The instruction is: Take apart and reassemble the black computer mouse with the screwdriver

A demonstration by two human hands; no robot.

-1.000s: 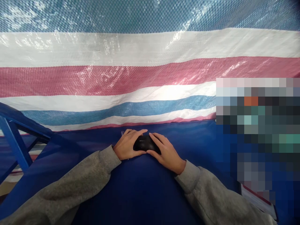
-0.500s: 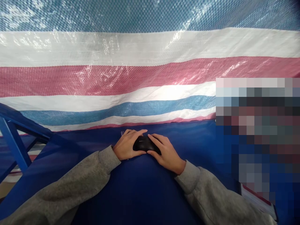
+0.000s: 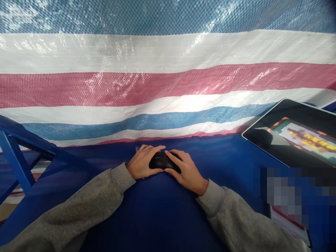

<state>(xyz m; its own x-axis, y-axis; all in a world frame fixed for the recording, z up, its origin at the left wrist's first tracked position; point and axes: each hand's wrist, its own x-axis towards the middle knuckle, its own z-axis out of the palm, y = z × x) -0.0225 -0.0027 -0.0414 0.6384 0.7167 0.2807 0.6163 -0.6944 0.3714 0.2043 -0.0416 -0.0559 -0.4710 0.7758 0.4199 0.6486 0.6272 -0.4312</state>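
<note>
A small black rounded object [image 3: 160, 161], like a computer mouse, lies on the dark blue table cover [image 3: 157, 210] near its far edge. My left hand [image 3: 143, 162] curls round its left side, thumb under and fingers over the top. My right hand [image 3: 185, 171] grips its right side, fingers laid across it. Both arms wear grey sleeves. The hands hide much of the object.
A striped red, white and blue woven tarp [image 3: 157, 80] hangs right behind the table. A tablet [image 3: 291, 134] with a lit screen leans at the right. Below it is a blurred patch and a white-edged thing. A blue metal frame [image 3: 15, 154] stands at the left.
The hands and the black object have stayed put. The tablet at the right shows plainly now, where before a blurred patch covered it.
</note>
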